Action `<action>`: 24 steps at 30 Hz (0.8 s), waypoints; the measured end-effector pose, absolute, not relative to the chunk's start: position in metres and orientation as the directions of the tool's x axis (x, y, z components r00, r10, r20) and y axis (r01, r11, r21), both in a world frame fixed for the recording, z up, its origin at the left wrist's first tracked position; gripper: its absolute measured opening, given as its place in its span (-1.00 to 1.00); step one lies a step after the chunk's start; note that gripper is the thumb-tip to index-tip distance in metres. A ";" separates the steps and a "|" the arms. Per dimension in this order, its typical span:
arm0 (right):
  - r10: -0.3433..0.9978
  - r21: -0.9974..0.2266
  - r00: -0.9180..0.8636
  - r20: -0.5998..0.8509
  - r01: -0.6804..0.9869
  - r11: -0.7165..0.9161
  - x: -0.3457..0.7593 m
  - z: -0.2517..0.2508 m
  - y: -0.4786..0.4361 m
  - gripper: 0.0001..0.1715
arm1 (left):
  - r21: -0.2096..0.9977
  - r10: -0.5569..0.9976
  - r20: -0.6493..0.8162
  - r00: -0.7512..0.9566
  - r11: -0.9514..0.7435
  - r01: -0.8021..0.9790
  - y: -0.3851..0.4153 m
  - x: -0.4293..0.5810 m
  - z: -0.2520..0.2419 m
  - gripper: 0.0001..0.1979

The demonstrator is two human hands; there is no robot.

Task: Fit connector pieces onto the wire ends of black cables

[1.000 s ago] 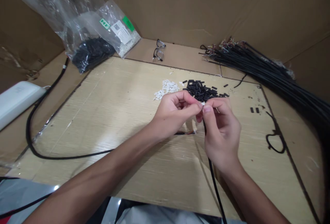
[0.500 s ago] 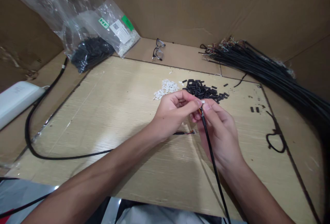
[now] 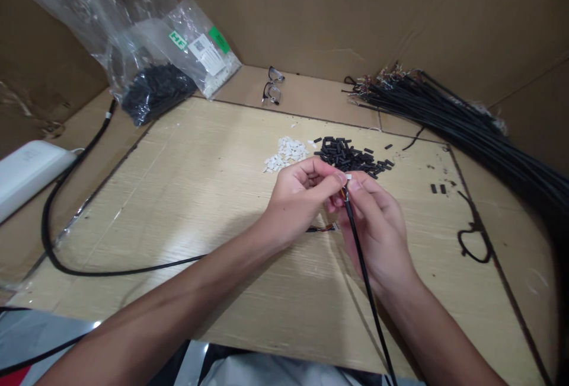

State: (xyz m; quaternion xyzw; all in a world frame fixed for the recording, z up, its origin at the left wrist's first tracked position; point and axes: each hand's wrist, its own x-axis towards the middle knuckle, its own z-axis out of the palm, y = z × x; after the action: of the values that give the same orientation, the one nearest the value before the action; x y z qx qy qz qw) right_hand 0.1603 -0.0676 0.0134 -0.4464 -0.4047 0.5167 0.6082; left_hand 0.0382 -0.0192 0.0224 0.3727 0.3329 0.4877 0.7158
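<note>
Between my fingertips is a small white connector at the end of a black cable, with thin coloured wires showing just below it. My left hand pinches the connector from the left, thumb on top. From the other side my right hand grips the connector and wires between thumb and fingers; the cable hangs down past the palm toward me. Beneath my hands on the board lies another cable end with coloured wires and a white connector. Just beyond my fingers are piles of white connector housings and short black sleeves.
A bundle of black cables lies at the right. Clear bags of black parts and white parts stand back left, with glasses behind the board. A white device sits at the left edge.
Both hands keep their pinch at the connector, with only a very slight shift of hands and cable. The piles and bags stay where they were.
</note>
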 end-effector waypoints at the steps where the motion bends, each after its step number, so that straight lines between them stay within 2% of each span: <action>1: 0.991 -0.961 0.132 0.014 -0.271 0.050 0.161 0.014 -0.068 -0.71 | 0.857 0.951 -0.114 0.289 0.241 -0.455 -0.019 0.038 0.022 -0.79; 4: 0.990 -0.968 0.137 -0.025 -0.250 0.010 0.163 0.014 -0.069 -0.71 | 0.865 0.959 -0.111 0.259 0.222 -0.450 -0.017 0.036 0.023 -0.79; 8: 0.980 -0.981 0.192 0.041 -0.180 0.077 0.165 0.014 -0.068 -0.70 | 0.874 0.953 -0.107 0.282 0.225 -0.431 -0.017 0.036 0.026 -0.79; 12: 0.982 -0.987 0.168 0.081 -0.126 0.103 0.166 0.011 -0.068 -0.69 | 0.865 0.944 -0.123 0.307 0.254 -0.433 -0.018 0.036 0.026 -0.73; 17: 0.978 -0.989 0.182 0.104 -0.084 0.121 0.165 0.011 -0.068 -0.71 | 0.857 0.941 -0.120 0.316 0.259 -0.445 -0.017 0.036 0.026 -0.78; 20: 0.949 -0.983 0.256 0.183 0.043 0.178 0.163 0.012 -0.067 -0.77 | 0.870 0.947 -0.115 0.299 0.241 -0.430 -0.017 0.035 0.025 -0.79; 24: 0.844 -0.898 0.353 0.403 0.330 0.291 0.157 0.013 -0.069 -0.88 | 0.902 0.965 -0.094 0.245 0.187 -0.389 -0.017 0.035 0.023 -0.83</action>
State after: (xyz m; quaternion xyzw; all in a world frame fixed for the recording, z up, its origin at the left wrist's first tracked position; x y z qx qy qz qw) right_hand 0.1573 -0.0687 0.0131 -0.5560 -0.5278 0.2124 0.6059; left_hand 0.0346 -0.0171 0.0233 0.3991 0.3609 0.4974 0.6805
